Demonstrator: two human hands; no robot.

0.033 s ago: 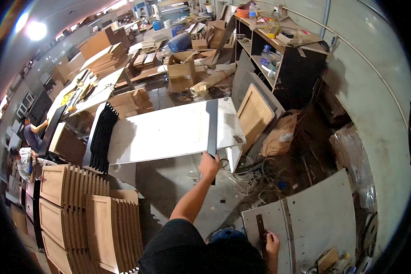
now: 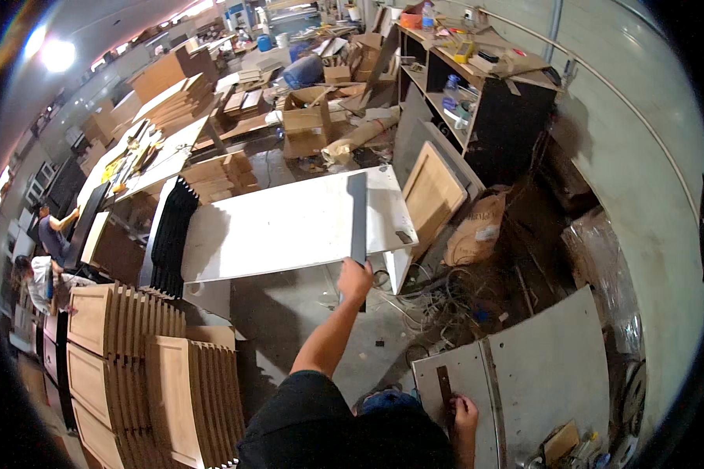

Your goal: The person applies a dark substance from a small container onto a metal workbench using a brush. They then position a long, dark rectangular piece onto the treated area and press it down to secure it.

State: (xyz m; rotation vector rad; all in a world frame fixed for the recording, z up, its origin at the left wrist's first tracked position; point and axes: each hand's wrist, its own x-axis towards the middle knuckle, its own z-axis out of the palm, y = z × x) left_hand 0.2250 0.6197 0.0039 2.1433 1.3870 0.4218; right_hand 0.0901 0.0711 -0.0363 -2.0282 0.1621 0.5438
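Observation:
My left hand (image 2: 355, 281) is closed around the near end of a long dark grey strip (image 2: 358, 207). The strip lies across the white board tabletop (image 2: 278, 223), close to its right end, and its end sticks out past the near edge. Lower right, my right hand (image 2: 465, 412) has its fingers curled at the near end of a narrow dark brown piece (image 2: 444, 383). That piece rests on a grey flat machine top (image 2: 543, 367). Whether the fingers grip it is hidden. A stack of dark panels with notched edges (image 2: 171, 234) stands at the tabletop's left end.
Stacked wooden door panels (image 2: 172, 399) fill the lower left. Tangled cables (image 2: 446, 301) lie on the floor between tabletop and machine. A framed wooden panel (image 2: 432, 191) leans by a dark shelf unit (image 2: 508, 129). Two people (image 2: 53, 234) work at the far left.

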